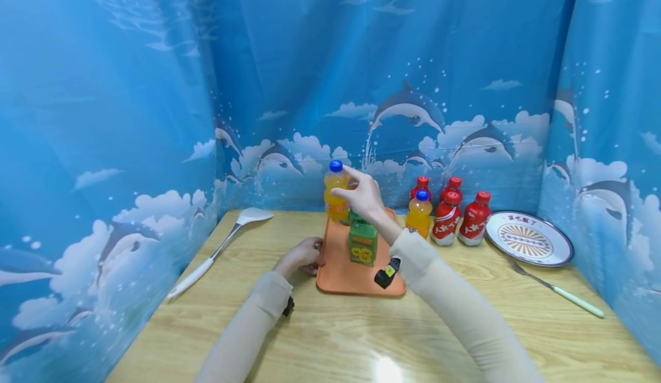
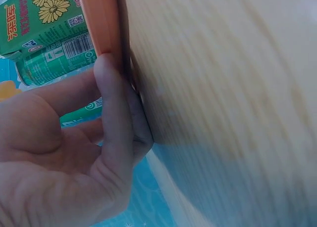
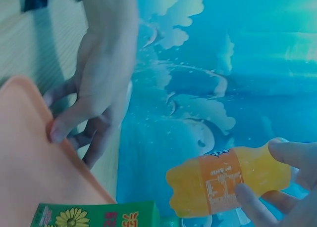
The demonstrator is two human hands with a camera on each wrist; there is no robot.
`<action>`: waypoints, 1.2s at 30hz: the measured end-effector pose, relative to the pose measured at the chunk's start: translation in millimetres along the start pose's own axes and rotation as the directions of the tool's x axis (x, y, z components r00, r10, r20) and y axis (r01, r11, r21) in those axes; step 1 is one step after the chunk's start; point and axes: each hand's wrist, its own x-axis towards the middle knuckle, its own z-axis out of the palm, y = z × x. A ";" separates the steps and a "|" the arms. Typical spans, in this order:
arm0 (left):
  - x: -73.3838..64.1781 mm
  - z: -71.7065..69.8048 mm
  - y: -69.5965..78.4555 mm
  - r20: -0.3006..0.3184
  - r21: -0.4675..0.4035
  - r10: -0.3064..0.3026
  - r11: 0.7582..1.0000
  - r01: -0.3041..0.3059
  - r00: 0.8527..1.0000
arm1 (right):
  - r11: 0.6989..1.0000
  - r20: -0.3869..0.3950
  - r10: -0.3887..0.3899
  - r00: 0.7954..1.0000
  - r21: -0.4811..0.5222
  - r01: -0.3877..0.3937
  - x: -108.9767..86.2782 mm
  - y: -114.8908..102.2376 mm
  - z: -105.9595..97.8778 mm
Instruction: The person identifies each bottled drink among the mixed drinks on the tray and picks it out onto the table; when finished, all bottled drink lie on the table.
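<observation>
My right hand (image 1: 365, 196) holds a small orange soda bottle (image 1: 334, 194) with a blue cap, thumb and fingers on either side of its upper part. The bottle is upright over the far left part of an orange tray (image 1: 335, 280). With my left hand (image 1: 302, 255) I grip the tray's left edge; in the left wrist view the thumb presses the rim and the other fingers curl below. A green drink carton (image 1: 363, 242) with yellow flowers stands on the tray. Beyond it are green cans (image 2: 54, 59), mostly hidden by the carton and right hand in the head view.
Right of the tray stand another orange soda bottle (image 1: 419, 217) and several red bottles (image 1: 446, 219). Farther right lie a patterned plate (image 1: 558, 245) and a fork (image 1: 573, 300). A long-handled white turner (image 1: 193, 277) lies at the left. Blue dolphin curtains (image 1: 310, 73) enclose the table.
</observation>
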 end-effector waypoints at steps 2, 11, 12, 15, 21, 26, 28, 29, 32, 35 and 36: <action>-0.2 0.2 -0.4 0.001 -0.007 0.004 1.000 -0.004 1.000 | 0.998 0.027 0.003 1.000 0.059 -0.004 -1.2 -1.2 -5.0; -0.9 -1.2 -1.8 0.012 -0.020 -0.002 1.000 0.002 1.000 | 0.977 0.135 -0.031 0.990 0.214 0.001 -2.6 1.1 -24.2; -0.9 -1.2 -1.9 0.013 -0.020 -0.001 1.000 0.002 1.000 | 0.974 0.143 -0.036 0.989 0.226 0.002 -2.6 1.8 -26.0; -1.0 -1.1 -1.5 0.015 -0.024 -0.001 1.000 0.001 1.000 | 0.968 0.156 -0.035 0.987 0.252 -0.005 -4.8 4.0 -31.2; -2.0 -1.2 -1.2 0.013 -0.028 0.002 1.000 -0.002 1.000 | 0.965 0.126 -0.025 0.992 0.262 -0.008 -14.9 7.8 -42.6; -2.5 -0.1 -1.9 0.010 -0.041 0.010 0.999 -0.010 1.000 | 0.965 0.083 -0.059 0.995 0.261 0.036 -19.7 17.3 -52.3; -2.3 0.5 -2.6 0.011 -0.046 0.017 0.999 -0.017 1.000 | 0.966 0.073 -0.073 0.995 0.254 0.053 -21.7 20.8 -56.8; -2.1 0.6 -3.0 0.013 -0.046 0.020 0.999 -0.020 1.000 | 0.966 0.070 -0.076 0.995 0.252 0.056 -22.8 22.5 -59.1; -1.5 1.0 -3.6 0.013 -0.053 0.020 0.998 -0.019 1.000 | 0.972 0.056 -0.076 0.996 0.228 0.061 -26.1 26.8 -66.0; -0.8 0.8 -4.1 0.008 -0.047 0.018 0.999 -0.018 1.000 | 0.976 0.044 -0.072 0.996 0.207 0.062 -27.9 30.5 -72.2; -0.7 0.8 -4.3 0.005 -0.048 0.017 0.999 -0.016 1.000 | 0.978 0.039 -0.075 0.996 0.200 0.066 -28.2 31.5 -74.2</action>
